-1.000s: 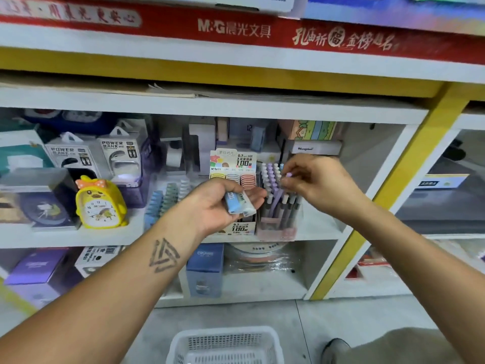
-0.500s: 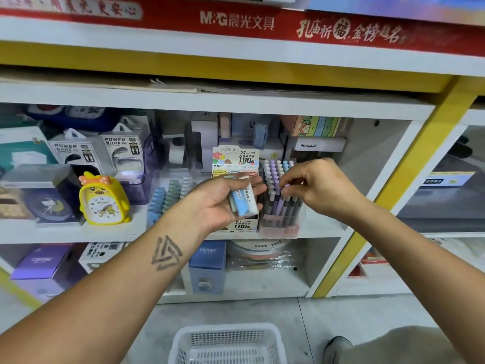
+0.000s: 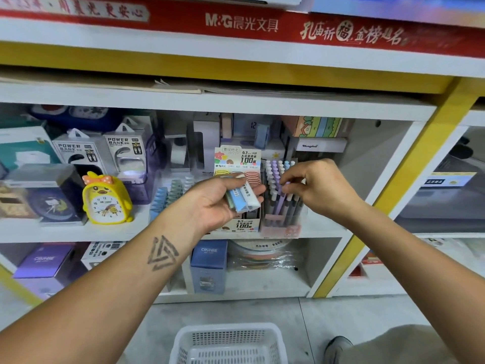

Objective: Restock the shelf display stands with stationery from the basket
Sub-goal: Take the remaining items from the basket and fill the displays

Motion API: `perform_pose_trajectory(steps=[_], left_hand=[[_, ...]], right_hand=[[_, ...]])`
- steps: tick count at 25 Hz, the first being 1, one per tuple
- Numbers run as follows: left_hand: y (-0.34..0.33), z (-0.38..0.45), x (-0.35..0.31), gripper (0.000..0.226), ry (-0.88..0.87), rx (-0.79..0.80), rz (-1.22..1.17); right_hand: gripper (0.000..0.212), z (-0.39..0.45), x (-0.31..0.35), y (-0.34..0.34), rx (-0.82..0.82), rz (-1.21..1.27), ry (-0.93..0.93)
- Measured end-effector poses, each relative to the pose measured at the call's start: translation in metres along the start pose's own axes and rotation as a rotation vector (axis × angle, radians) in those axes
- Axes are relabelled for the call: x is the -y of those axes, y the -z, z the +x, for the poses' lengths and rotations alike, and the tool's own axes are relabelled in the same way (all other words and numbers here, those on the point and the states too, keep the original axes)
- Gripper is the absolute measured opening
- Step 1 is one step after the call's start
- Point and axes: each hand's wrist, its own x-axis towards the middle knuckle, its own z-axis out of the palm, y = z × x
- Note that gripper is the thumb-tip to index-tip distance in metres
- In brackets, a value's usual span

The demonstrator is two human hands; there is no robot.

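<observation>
The left hand (image 3: 220, 203) holds three small lead boxes (image 3: 242, 197), its fingers curled round them, in front of the lead display box (image 3: 237, 160). The right hand (image 3: 319, 189) pinches one purple pen (image 3: 280, 197) in the pen stand (image 3: 282, 219). A yellow clock (image 3: 106, 198) stands on the shelf (image 3: 65, 231). One white basket (image 3: 228, 344) sits on the floor.

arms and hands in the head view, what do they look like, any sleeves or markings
Both forearms are bare, with no sleeves, watch or wristband in view. The left forearm carries a dark tattoo of interlocking triangles just below the wrist. The left hand and right hand wear no gloves; no rings show.
</observation>
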Motion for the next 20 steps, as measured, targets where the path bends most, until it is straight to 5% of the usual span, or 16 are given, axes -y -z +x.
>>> perform_pose_trajectory(steps=[13,16,18,20], left_hand=[[0.008,-0.005,-0.005,0.017,-0.046,-0.085,0.031],[0.017,-0.012,-0.013,0.017,-0.091,-0.106,0.03],[0.024,-0.019,-0.019,0.027,-0.123,-0.12,0.046],[0.033,-0.027,-0.028,0.035,-0.164,-0.147,0.1]], right_hand=[[0.014,0.002,0.006,-0.01,0.104,-0.29,0.048],[0.016,0.011,0.031,-0.007,0.027,0.156,-0.078],[0.017,0.019,0.055,-0.012,0.142,0.479,-0.22],[0.023,0.028,0.074,-0.022,0.32,0.547,-0.236]])
